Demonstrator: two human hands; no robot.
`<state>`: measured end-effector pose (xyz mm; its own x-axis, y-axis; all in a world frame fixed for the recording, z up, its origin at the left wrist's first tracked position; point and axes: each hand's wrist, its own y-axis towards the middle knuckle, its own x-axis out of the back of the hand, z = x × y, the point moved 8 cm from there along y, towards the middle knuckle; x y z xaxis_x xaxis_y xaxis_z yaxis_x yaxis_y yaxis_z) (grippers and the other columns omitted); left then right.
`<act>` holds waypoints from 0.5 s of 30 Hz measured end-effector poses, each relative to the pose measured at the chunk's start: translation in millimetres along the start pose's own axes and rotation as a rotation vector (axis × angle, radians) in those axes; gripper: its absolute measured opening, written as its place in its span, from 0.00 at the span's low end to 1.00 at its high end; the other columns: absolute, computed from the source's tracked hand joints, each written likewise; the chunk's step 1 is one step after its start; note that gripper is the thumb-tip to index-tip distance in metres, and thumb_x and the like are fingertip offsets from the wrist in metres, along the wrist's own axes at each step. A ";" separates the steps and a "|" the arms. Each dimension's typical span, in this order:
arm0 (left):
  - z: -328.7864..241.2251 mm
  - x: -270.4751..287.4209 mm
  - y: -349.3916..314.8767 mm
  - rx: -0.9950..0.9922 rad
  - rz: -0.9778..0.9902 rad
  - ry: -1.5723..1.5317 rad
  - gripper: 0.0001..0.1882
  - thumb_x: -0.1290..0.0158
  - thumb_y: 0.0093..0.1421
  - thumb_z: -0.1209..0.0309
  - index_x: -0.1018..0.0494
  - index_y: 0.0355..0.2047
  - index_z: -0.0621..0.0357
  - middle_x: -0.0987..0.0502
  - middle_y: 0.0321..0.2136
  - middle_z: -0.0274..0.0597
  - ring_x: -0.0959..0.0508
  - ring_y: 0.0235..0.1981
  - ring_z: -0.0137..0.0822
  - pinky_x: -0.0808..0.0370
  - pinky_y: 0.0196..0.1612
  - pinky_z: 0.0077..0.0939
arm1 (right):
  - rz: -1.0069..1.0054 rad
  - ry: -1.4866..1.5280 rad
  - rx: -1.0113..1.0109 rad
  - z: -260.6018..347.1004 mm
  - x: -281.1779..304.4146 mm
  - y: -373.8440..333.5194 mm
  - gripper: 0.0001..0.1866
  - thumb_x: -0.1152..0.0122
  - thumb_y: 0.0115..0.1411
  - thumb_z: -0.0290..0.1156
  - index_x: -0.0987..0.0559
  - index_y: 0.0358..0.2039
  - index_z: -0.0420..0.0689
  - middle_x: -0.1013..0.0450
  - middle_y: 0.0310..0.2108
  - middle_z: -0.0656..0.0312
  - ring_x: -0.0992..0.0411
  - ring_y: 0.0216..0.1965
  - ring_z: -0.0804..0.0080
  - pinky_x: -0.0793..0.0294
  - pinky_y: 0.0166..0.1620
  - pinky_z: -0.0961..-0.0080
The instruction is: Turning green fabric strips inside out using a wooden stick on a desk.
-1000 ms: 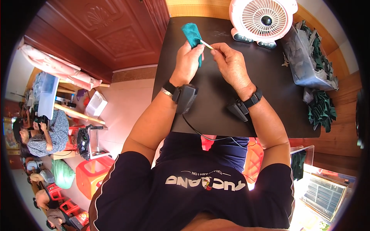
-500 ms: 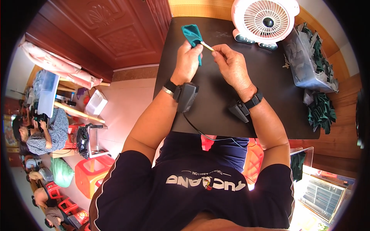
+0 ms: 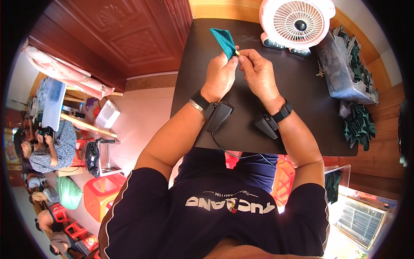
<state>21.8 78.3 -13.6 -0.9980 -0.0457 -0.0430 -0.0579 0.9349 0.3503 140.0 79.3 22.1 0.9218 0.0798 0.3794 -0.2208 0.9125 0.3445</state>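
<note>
Over the far part of the black table [image 3: 297, 99], my left hand [image 3: 219, 77] pinches a small teal cloth piece [image 3: 223, 42] between thumb and fingers. The cloth points up and away to the left, its edges folded together. My right hand [image 3: 260, 74] is closed on a thin stick [image 3: 237, 53] with a yellowish end. Only a short length of the stick shows between my fingertips and the cloth; its far end is hidden by the cloth or my left fingers. My two hands nearly touch at the fingertips.
A pink fan [image 3: 298, 26] stands at the table's far edge. On the right are a clear plastic bin [image 3: 335, 71] of grey and green cloth pieces and a dark green cloth pile [image 3: 359, 126]. A cable [image 3: 220, 144] hangs from my left wrist device. Other people sit far left.
My left hand has moved right with the cloth, up against my right fingertips. Much less of the stick shows between them now. My right hand has barely moved.
</note>
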 end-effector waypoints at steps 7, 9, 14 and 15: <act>-25.5 8.9 0.5 0.123 -0.012 -0.002 0.16 0.51 0.57 0.67 0.31 0.44 0.61 0.25 0.33 0.37 0.25 0.33 0.28 0.30 0.33 0.22 | -0.037 -0.037 0.089 3.3 11.4 1.7 0.07 0.45 0.58 0.29 0.23 0.36 0.42 0.25 0.25 0.56 0.25 0.26 0.68 0.28 0.32 0.76; -29.5 27.4 3.2 0.141 -0.165 -0.195 0.17 0.50 0.55 0.67 0.31 0.45 0.57 0.27 0.34 0.33 0.28 0.31 0.24 0.32 0.26 0.18 | -0.025 -0.037 0.076 1.7 9.9 2.7 0.06 0.44 0.58 0.28 0.22 0.35 0.43 0.24 0.25 0.56 0.25 0.26 0.68 0.28 0.32 0.76; -24.6 46.0 6.1 0.214 -0.164 -0.409 0.18 0.54 0.55 0.66 0.31 0.47 0.56 0.24 0.39 0.37 0.26 0.38 0.29 0.34 0.27 0.18 | -0.019 -0.074 0.180 9.5 5.7 0.8 0.06 0.43 0.57 0.28 0.21 0.34 0.44 0.24 0.28 0.58 0.25 0.27 0.66 0.28 0.33 0.76; -25.0 46.1 6.9 0.212 -0.134 -0.452 0.18 0.55 0.56 0.68 0.32 0.47 0.59 0.24 0.41 0.41 0.25 0.39 0.33 0.31 0.29 0.20 | -0.029 -0.089 0.221 10.6 4.8 0.8 0.05 0.43 0.57 0.28 0.21 0.34 0.44 0.24 0.28 0.58 0.25 0.27 0.66 0.27 0.33 0.76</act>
<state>-25.1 73.9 10.3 -0.8693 -0.0565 -0.4911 -0.1311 0.9842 0.1188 140.9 76.1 33.3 0.8993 0.0108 0.4372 -0.2683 0.8031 0.5320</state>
